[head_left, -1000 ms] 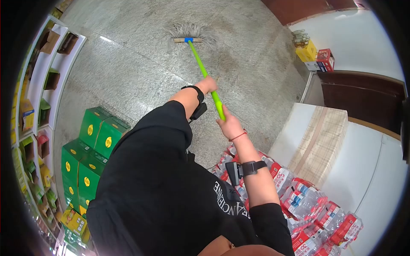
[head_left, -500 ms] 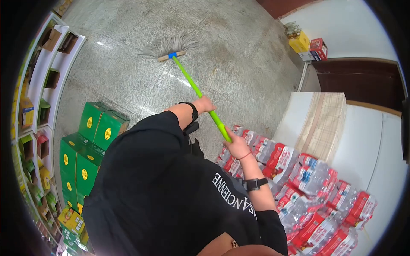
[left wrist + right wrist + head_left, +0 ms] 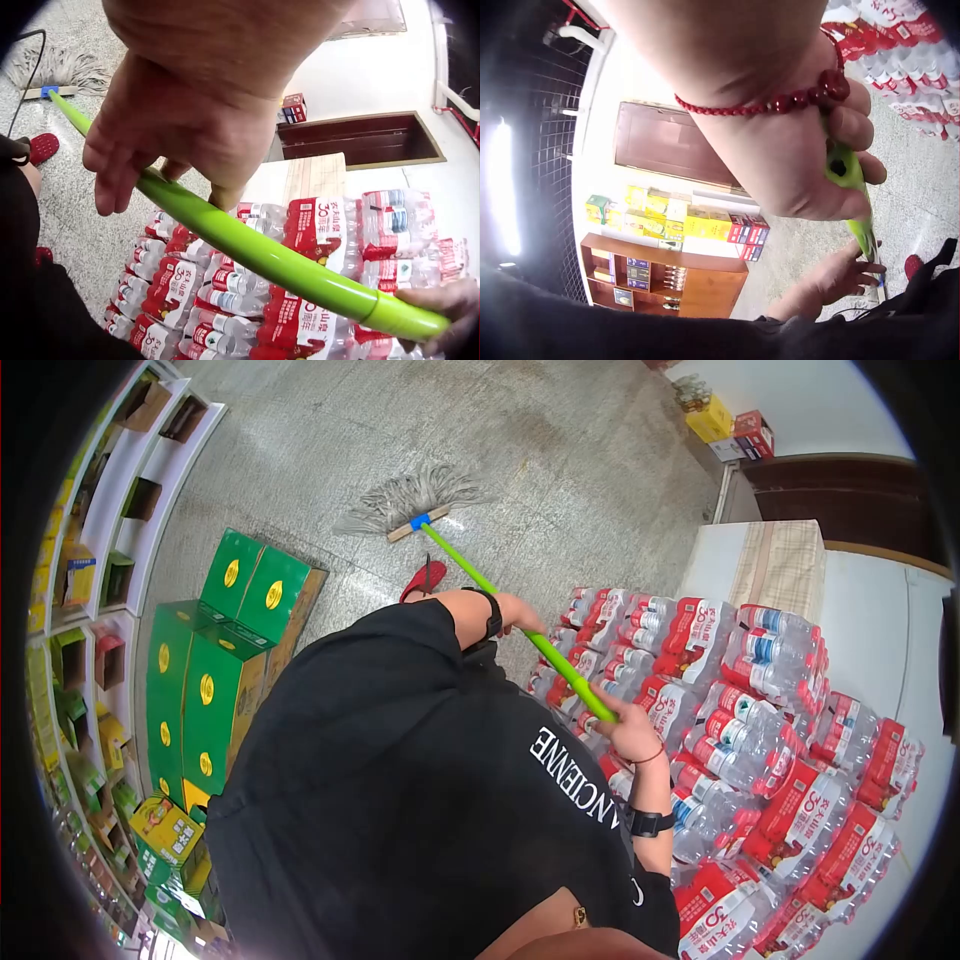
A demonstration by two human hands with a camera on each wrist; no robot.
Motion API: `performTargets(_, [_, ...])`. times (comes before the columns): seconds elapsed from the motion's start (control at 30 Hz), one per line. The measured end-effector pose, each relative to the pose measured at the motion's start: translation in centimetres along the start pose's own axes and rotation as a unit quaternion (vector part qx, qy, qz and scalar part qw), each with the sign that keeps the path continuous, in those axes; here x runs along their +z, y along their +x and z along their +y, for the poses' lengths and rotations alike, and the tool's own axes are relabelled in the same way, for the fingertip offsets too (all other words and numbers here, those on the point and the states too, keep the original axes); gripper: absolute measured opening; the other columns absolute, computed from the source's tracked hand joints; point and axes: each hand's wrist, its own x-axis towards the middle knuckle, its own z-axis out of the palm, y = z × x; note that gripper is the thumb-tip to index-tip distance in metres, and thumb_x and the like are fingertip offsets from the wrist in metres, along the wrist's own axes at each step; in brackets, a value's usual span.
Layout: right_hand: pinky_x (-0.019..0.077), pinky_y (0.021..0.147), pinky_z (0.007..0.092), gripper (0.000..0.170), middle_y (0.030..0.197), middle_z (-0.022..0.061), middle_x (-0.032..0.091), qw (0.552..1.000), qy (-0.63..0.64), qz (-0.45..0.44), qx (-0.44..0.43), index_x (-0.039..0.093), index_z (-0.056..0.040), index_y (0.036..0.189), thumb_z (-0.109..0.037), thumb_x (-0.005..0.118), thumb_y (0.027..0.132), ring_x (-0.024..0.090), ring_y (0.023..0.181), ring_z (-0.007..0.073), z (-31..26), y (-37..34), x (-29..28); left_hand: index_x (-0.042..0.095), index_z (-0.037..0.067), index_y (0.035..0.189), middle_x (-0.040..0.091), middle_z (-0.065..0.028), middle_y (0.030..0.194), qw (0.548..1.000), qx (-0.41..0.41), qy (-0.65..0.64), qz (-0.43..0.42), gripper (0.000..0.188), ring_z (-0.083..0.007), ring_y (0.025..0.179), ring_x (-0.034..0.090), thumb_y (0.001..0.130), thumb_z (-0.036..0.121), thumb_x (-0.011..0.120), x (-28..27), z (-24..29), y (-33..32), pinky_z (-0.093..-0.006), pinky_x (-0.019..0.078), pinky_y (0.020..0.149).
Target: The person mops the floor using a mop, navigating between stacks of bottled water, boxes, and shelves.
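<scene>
A mop with a bright green handle (image 3: pixel 460 563), a blue joint and a grey string head (image 3: pixel 412 498) lies out ahead of the person, its strings spread on the floor. Partway down the handle, the left hand (image 3: pixel 513 614) grips it; in the left wrist view that hand's (image 3: pixel 187 127) fingers hang over the green pole, with the thumb on the other side. At the near end, the right hand (image 3: pixel 630 731) holds the handle close to its tip. The right wrist view has the right hand (image 3: pixel 795 165) wrapped around the hollow green end.
Packs of red-labelled water bottles (image 3: pixel 700 630) are stacked at the right, close by the right arm. Green cartons (image 3: pixel 207 690) and white shelving (image 3: pixel 165 475) stand on the left. A red shoe (image 3: pixel 425 580) shows below the mop. Yellow and red boxes (image 3: pixel 710 420) sit by the far wall.
The mop head first came nearer and swung left, then shifted slightly right. Both hands have moved back towards the body and rightwards, still gripping the handle. A red shoe has come into view.
</scene>
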Motion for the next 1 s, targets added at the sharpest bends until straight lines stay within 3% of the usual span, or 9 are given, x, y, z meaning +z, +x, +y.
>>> performTargets(0.23, [0.0440,0.075,0.0281,0.048,0.092,0.0170,0.062,0.995,-0.069,0.058,-0.052,0.050,-0.0105,0.119,-0.017,0.065,0.074,0.059,0.079,0.0154,-3.7,2.2,0.4,0.049,0.005,0.115,0.054,-0.0229,0.102,0.997,0.028,-0.051,0.048,0.064,-0.0314,0.070,0.060,0.075,0.054,0.045,-1.8,-3.4,-1.0,-0.0408,0.0504,0.058])
performTargets(0.3, [0.0457,0.077,0.0335,0.049,0.095,0.0207,0.060,0.998,-0.039,0.037,-0.027,0.050,-0.0143,0.120,-0.018,0.063,0.073,0.060,0.088,0.0302,-5.6,3.6,0.1,0.046,0.004,0.115,0.054,-0.0199,0.102,0.981,0.059,-0.108,0.148,0.059,-0.0318,0.075,0.059,0.077,0.049,0.046,-2.5,-5.4,-0.2,-0.0402,0.0499,0.056])
performTargets(0.33, [0.0460,0.076,0.0341,0.047,0.095,0.0206,0.059,0.998,-0.035,0.032,-0.033,0.050,-0.0130,0.119,-0.019,0.063,0.074,0.060,0.088,0.0303,-6.2,4.6,0.3,0.046,0.004,0.115,0.054,-0.0199,0.102,0.981,0.056,-0.111,0.149,0.059,-0.0318,0.075,0.059,0.077,0.049,0.046,-3.0,-6.4,-0.2,-0.0402,0.0499,0.056])
performTargets(0.4, [0.0462,0.076,0.0347,0.047,0.095,0.0206,0.059,0.998,-0.056,0.024,-0.036,0.050,-0.0128,0.119,-0.020,0.062,0.074,0.060,0.087,0.0306,-8.7,7.1,0.9,0.052,0.000,0.111,0.052,-0.0248,0.111,0.955,0.074,-0.140,0.251,0.058,-0.0362,0.096,0.055,0.078,0.047,0.044,-4.5,-8.7,-0.8,-0.0414,0.0445,0.080])
performTargets(0.5, [0.0467,0.074,0.0367,0.048,0.092,0.0203,0.060,0.989,-0.064,0.047,-0.121,0.049,-0.0132,0.120,-0.021,0.061,0.075,0.060,0.084,0.0325,-10.9,12.1,3.2,0.053,0.002,0.111,0.052,-0.0230,0.112,0.942,0.028,-0.166,0.289,0.057,-0.0358,0.104,0.050,0.078,0.047,0.043,-8.6,-13.0,-4.1,-0.0377,0.0378,0.090])
performTargets(0.73, [0.0459,0.075,0.0388,0.050,0.092,0.0224,0.059,0.984,-0.085,0.001,-0.157,0.045,-0.0136,0.123,-0.025,0.059,0.077,0.058,0.085,0.0349,-25.0,24.0,8.1,0.051,0.005,0.113,0.050,-0.0198,0.116,0.904,-0.052,-0.200,0.375,0.050,-0.0345,0.108,0.047,0.080,0.042,0.043,-19.5,-26.7,-9.7,-0.0398,0.0372,0.091])
performTargets(0.8, [0.0455,0.077,0.0374,0.051,0.095,0.0224,0.059,0.985,-0.093,-0.027,-0.144,0.044,-0.0127,0.124,-0.026,0.059,0.077,0.058,0.088,0.0344,-28.2,26.4,9.2,0.033,0.006,0.130,0.051,-0.0170,0.115,0.908,-0.066,-0.175,0.374,0.062,-0.0309,0.088,0.058,0.081,0.042,0.046,-22.5,-32.0,-8.2,-0.0410,0.0525,0.058])
performTargets(0.93, [0.0452,0.076,0.0421,0.052,0.090,0.0243,0.059,0.974,-0.077,0.009,-0.214,0.042,-0.0127,0.125,-0.028,0.056,0.078,0.057,0.085,0.0365,-31.1,29.4,11.0,0.033,0.003,0.128,0.052,-0.0183,0.112,0.886,-0.069,-0.245,0.387,0.063,-0.0298,0.085,0.058,0.081,0.042,0.049,-24.8,-33.4,-12.6,-0.0383,0.0524,0.054])
performTargets(1.0, [0.0448,0.077,0.0422,0.052,0.091,0.0245,0.059,0.974,-0.080,0.008,-0.212,0.042,-0.0126,0.125,-0.028,0.057,0.078,0.057,0.086,0.0367,-31.4,29.3,11.4,0.046,-0.005,0.114,0.057,-0.0201,0.100,0.878,-0.127,-0.241,0.393,0.059,-0.0298,0.079,0.059,0.081,0.042,0.051,-25.1,-32.8,-14.4,-0.0405,0.0494,0.062])
